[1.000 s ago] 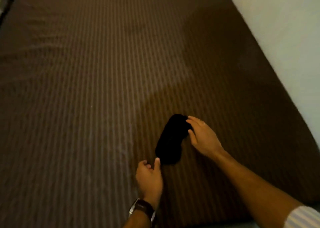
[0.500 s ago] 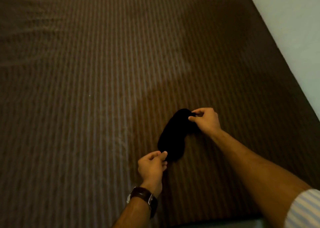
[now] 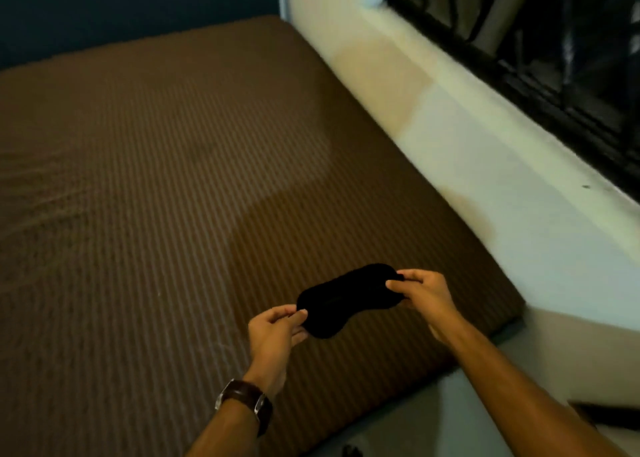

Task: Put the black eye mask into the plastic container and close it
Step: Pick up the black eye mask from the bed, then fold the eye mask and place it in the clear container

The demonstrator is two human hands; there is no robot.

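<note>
Bed (image 3: 173, 196): brown striped cover, fills most of the view.
Wall (image 3: 485, 165): pale, along the bed's right side, with a dark window (image 3: 554, 58) above.
Eye mask (image 3: 341, 300): black, stretched flat in the air over the bed's near corner, held at both ends.
Left hand (image 3: 277, 328): pinched on the mask's near end; brown watch (image 3: 244, 399) on the wrist.
Right hand (image 3: 424, 297): pinched on the far end.
Container: not in view.
Progress: mask picked up; placing it inside and closing the lid remain, by my judgement.
</note>
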